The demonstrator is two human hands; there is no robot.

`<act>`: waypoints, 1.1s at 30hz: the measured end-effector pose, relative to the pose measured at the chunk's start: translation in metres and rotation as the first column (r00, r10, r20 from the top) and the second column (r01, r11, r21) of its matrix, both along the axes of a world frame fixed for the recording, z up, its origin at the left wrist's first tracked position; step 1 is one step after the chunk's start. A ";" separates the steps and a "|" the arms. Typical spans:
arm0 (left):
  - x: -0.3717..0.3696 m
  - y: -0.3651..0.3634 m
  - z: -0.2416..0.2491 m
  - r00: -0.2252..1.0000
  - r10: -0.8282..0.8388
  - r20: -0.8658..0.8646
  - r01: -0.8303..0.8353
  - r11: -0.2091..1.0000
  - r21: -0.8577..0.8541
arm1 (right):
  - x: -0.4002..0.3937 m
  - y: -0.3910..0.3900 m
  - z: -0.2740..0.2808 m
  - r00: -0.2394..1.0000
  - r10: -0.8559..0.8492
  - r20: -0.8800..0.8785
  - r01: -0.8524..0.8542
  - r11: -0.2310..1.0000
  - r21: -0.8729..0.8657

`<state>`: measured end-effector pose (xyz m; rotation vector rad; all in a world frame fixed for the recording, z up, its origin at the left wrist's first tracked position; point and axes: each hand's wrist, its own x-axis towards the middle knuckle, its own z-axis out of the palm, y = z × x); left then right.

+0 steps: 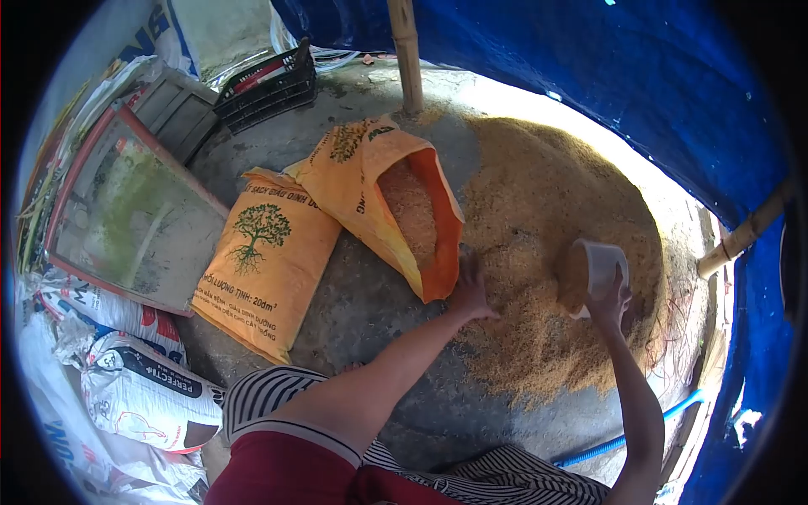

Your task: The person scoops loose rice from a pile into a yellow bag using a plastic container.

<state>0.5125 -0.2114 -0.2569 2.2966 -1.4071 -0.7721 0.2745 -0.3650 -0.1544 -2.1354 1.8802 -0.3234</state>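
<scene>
My right hand [613, 306] grips a whitish translucent plastic tub [604, 268]. The tub is tilted on its side at the pile of tan, loose, husk-like material [539, 194], its mouth facing left with some of that material at it. Beside the lower rim of an open orange bag [353, 181] is my left hand [473, 293], thumb spread away and fingers stretched toward the rim; part of them is hard to make out. That bag leans on its side, mouth facing right, with similar brownish material [408, 210] inside. A closed-looking orange bag [261, 261] with a tree print lies left of it.
A black plastic crate [265, 88] and a bamboo post [406, 59] stand at the back. Left are a red-framed panel [126, 210] and white printed sacks [151, 391]. A blue tarp [589, 76] hangs behind and right; a blue hose [623, 439] lies lower right.
</scene>
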 end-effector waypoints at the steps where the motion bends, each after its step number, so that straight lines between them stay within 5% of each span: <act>1: 0.000 0.000 0.005 0.997 -0.063 0.044 0.061 0.998 0.034 | 0.009 0.010 0.003 1.000 0.012 0.010 -0.012 1.000 -0.001; 5: -0.024 -0.013 0.015 0.992 -0.120 -0.027 0.122 0.989 0.087 | 0.038 0.051 0.018 0.969 0.238 -0.058 -0.241 0.969 -0.050; 10: -0.053 -0.030 -0.004 0.985 0.091 -0.145 -0.100 0.993 -0.057 | 0.042 0.061 0.021 0.934 0.352 -0.060 -0.357 0.928 -0.110; 16: -0.052 -0.042 0.012 0.934 0.120 -0.336 -0.127 0.992 0.000 | 0.018 0.039 0.013 0.983 0.152 0.103 -0.170 0.966 0.195; 17: -0.053 -0.048 0.012 0.936 0.102 -0.338 -0.110 0.994 -0.006 | 0.016 0.039 0.017 0.954 0.029 0.298 -0.134 0.932 0.338; 19: -0.054 -0.058 0.010 0.934 0.074 -0.351 -0.104 0.992 -0.070 | 0.009 0.036 0.024 0.879 -0.125 0.460 -0.121 0.875 0.469; 21: -0.055 -0.067 0.023 0.957 0.033 -0.288 -0.064 0.993 -0.098 | -0.006 0.032 0.030 0.578 -0.375 0.725 -0.287 0.738 0.611; 26: -0.062 -0.088 0.085 0.931 -0.275 -0.241 0.207 0.940 -0.271 | -0.016 0.026 0.026 0.361 -0.687 0.631 -0.343 0.531 0.775; 28: -0.054 -0.094 0.112 0.824 -0.542 -0.164 0.442 0.797 -0.411 | -0.014 0.029 0.030 0.287 -0.734 0.615 -0.385 0.499 0.776; 31: -0.031 -0.093 0.188 0.803 -0.579 -0.138 0.516 0.793 -0.323 | -0.023 0.026 0.037 0.214 -0.797 0.565 -0.448 0.434 0.782; 33: -0.018 -0.102 0.192 0.852 -0.509 -0.120 0.443 0.824 -0.352 | -0.030 0.024 0.037 0.196 -0.818 0.542 -0.451 0.416 0.790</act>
